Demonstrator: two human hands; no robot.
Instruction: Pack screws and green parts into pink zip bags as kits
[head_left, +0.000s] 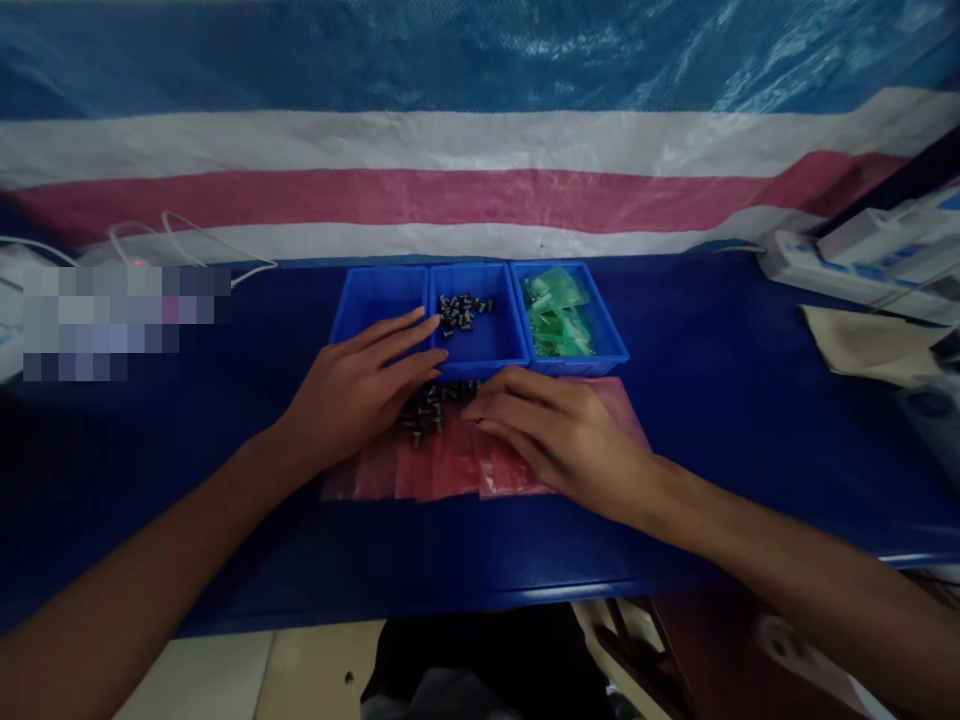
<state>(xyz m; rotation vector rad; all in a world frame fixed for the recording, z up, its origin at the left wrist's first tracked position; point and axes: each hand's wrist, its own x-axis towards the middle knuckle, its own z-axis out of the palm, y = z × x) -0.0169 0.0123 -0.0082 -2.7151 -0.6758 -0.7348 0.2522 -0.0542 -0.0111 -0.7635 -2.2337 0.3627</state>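
Mid-frame, the open left hand [347, 396] should lightly corral the dark screws [438, 424]; I cannot tell if the right hand [576, 430] grips one.

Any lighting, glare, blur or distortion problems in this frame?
Head view: dim, darkest at far left; glare on the upper tarp; screws slightly soft; arms stretched toward the corners, as if by a wide lens; pixelated patch at left.
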